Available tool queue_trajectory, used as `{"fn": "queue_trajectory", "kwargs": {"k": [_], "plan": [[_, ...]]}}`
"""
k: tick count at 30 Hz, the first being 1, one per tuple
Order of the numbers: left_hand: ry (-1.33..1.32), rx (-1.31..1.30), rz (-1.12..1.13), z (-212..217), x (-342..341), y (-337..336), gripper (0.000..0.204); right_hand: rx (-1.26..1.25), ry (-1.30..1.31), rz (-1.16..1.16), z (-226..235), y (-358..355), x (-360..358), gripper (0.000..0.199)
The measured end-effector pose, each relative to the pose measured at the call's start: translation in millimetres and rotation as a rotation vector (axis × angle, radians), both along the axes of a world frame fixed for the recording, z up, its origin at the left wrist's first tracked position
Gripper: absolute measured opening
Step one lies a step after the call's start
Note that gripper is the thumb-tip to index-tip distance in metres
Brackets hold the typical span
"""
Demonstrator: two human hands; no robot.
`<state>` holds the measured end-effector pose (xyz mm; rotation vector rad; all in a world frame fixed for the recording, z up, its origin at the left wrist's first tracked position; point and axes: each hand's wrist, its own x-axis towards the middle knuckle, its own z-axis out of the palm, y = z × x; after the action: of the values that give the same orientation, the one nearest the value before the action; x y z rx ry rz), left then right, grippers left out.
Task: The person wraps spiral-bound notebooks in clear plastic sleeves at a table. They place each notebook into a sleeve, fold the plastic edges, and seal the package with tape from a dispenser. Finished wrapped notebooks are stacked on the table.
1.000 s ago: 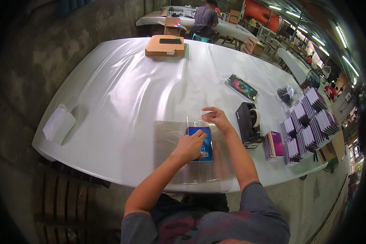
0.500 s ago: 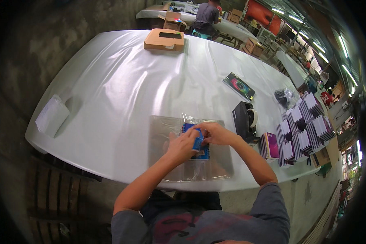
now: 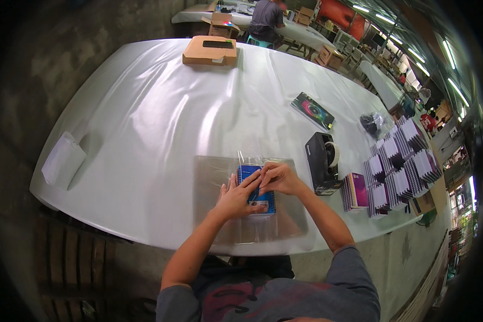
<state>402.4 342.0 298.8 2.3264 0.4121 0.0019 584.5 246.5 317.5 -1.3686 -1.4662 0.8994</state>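
Note:
A small stack of blue spiral notebooks (image 3: 248,173) lies on a sheet of clear plastic film (image 3: 220,231) at the table's near edge. Across the notebooks rests my left hand (image 3: 237,199), its fingers stretched out and pressing down on the cover. My right hand (image 3: 278,179) is over the right side of the top cover, thumb and fingertips pinched together beside the left fingertips. Whatever that pinch holds is too small to make out. To the right of the film stands a black tape dispenser (image 3: 319,161) with a roll of tape.
Many purple-covered spiral notebooks (image 3: 397,172) are stacked at the right. Beyond the dispenser lie a dark notebook with a colourful round design (image 3: 312,110) and crumpled plastic (image 3: 373,123). A cardboard box (image 3: 209,53) sits at the far edge, a white paper bundle (image 3: 63,160) at the left.
My left hand has flattened out, and lies lower on the notebooks. My right hand has lifted slightly, its fingers drawn into a pinch. More of the blue cover shows.

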Motion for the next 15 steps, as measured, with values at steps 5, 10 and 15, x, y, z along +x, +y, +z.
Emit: {"fn": "queue_trajectory", "kwargs": {"k": [5, 10, 15], "plan": [[0.028, 0.019, 0.006, -4, 1, -2, 0.099, -0.002, -0.223, -0.033, 6, 1, -13, 0.014], [-0.153, -0.062, 0.031, -21, 3, 2, 0.104, -0.092, -0.355, -0.039, 16, 6, -20, 0.04], [-0.539, -0.442, 0.127, -18, -8, 9, 0.09, -0.049, -0.549, -0.037, 27, 6, -30, 0.088]]}}
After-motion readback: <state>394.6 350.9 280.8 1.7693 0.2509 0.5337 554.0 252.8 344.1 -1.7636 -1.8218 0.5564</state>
